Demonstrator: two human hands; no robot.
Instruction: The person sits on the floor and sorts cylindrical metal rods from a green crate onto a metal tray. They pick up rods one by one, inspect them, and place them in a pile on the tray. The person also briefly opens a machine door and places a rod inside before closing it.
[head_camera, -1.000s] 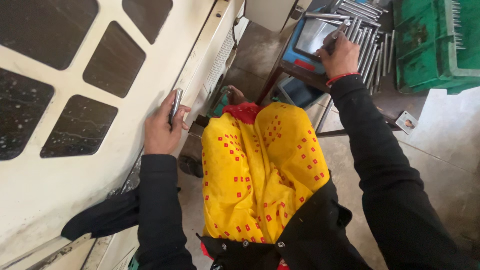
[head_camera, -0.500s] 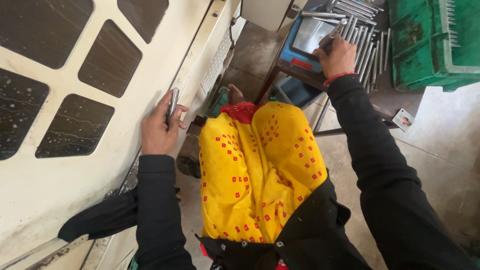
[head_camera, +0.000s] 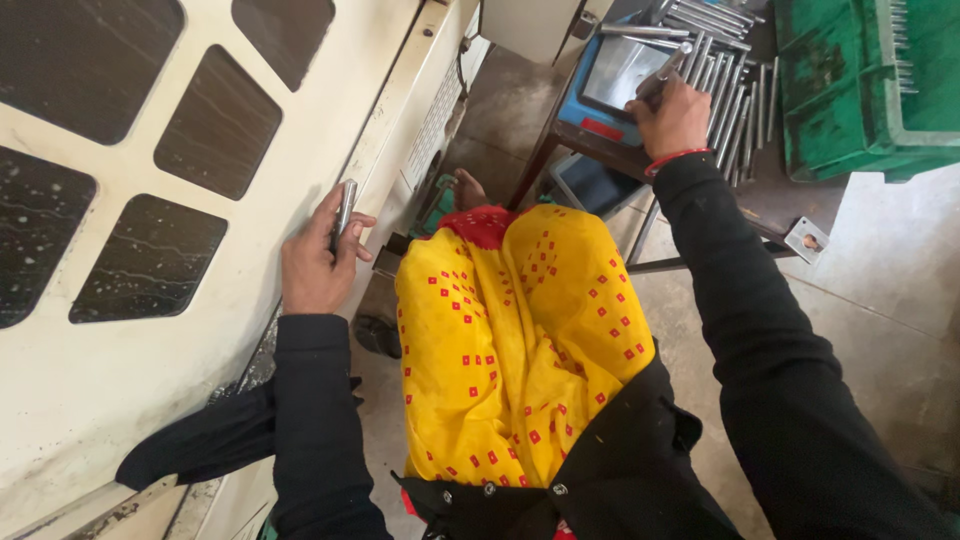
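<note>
The left hand (head_camera: 318, 262) grips a short steel rod (head_camera: 345, 208) against the cream machine door (head_camera: 130, 390); loosely held, it could slip. The right hand (head_camera: 672, 115) closes on another rod (head_camera: 662, 76) above the loose rod pile (head_camera: 730, 90) on the bench (head_camera: 770, 205); a nudge could roll them onto the concrete floor (head_camera: 880, 330).

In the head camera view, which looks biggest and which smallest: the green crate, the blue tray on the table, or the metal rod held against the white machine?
1. Green crate, though the frame edge cuts it off.
2. Blue tray, partly hidden by the right hand.
3. Metal rod in the left hand, clearly smallest despite being nearer the camera.
</note>
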